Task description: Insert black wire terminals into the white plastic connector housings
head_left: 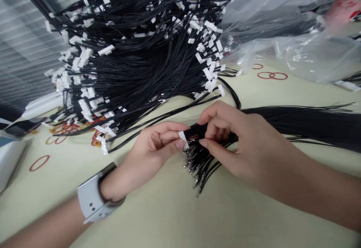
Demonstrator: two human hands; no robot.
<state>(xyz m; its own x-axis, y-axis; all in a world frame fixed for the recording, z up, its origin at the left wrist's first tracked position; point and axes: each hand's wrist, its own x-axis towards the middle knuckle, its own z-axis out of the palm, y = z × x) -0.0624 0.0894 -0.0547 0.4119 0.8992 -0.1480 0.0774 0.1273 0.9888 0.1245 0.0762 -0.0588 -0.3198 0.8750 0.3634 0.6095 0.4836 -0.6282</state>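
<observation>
My left hand [153, 154], with a light grey watch band on its wrist, pinches a small white connector [184, 139] between thumb and fingers. Just to its right, my right hand [234, 139] has thumb and fingers closed on a thin black wire beside the connector. Below and between both hands fan out the metal-tipped ends of a bundle of black wires [207, 169]. That bundle runs under my right hand and on to the right edge. The fingertips of my right hand partly cover the wire.
A large pile of black cables [158, 63] with white connectors lies at the back left. Red rubber bands [39, 163] are scattered on the pale table [158, 210]. Clear plastic bags [310, 52] lie at the back right. A white box [11, 161] stands at the left edge.
</observation>
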